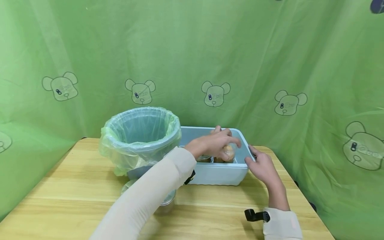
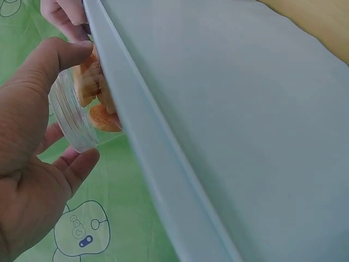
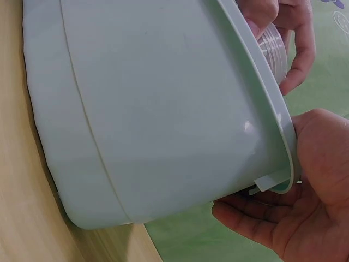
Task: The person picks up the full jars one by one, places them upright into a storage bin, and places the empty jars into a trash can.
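My left hand [image 1: 218, 144] reaches over the pale blue plastic bin [image 1: 216, 172] and holds a clear plastic jar [image 2: 73, 112] by its ridged end. Orange-brown food pieces [image 2: 106, 119] show through the jar; their kind is unclear. In the left wrist view, thumb and fingers lie on opposite sides of the jar, whose lower part is hidden behind the bin's rim. Another clear container [image 1: 204, 159] with brownish contents stands inside the bin, left of that jar. At the bin's right end, my right hand [image 1: 264, 166] grips the rim, its fingers under the edge.
A round bucket [image 1: 144, 146] lined with a green translucent bag [image 1: 112, 151] stands left of the bin. Partly hidden under my left forearm, a clear container [image 1: 168, 201] stands on the wooden table [image 1: 210, 206]. A green printed curtain [image 1: 180, 50] hangs behind.
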The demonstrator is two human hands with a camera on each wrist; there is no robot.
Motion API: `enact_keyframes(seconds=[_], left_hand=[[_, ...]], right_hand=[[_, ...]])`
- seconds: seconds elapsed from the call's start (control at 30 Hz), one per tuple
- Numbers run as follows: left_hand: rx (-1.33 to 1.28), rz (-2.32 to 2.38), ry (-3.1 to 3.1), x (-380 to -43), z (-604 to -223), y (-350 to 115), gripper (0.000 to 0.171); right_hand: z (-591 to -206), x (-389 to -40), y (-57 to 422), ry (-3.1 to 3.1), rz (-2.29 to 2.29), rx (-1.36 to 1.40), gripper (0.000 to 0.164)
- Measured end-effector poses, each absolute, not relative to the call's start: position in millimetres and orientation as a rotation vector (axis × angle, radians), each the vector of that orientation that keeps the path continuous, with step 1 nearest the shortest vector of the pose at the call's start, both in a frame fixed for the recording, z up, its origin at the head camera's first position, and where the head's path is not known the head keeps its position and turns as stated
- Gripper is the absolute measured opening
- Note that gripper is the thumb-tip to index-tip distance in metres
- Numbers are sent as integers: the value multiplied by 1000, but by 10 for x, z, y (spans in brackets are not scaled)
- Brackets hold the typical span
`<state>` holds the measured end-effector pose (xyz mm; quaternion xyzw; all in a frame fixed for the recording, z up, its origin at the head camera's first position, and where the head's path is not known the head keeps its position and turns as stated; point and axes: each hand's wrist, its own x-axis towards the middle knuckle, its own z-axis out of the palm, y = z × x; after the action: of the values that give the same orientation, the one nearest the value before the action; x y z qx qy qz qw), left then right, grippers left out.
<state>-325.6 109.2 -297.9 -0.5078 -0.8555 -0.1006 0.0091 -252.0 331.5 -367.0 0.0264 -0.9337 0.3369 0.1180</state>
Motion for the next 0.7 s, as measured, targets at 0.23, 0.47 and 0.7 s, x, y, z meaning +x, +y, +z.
enact_keyframes(seconds=[0.23, 0.47, 0.7], left_hand=[[-1568, -234, -2625, -3258, -3009, 1113, 50], [-1553, -187, -2628, -3238, -3014, 1123, 52], [-1534, -115, -2656, -3212, -3011, 1127, 57]], right_hand=[[-3671, -2514, 3306, -2728, 976, 82, 60], [-3648, -2505, 3290, -2720, 975, 92, 60], [-3651, -2505, 3300, -2734, 970, 76, 61]])
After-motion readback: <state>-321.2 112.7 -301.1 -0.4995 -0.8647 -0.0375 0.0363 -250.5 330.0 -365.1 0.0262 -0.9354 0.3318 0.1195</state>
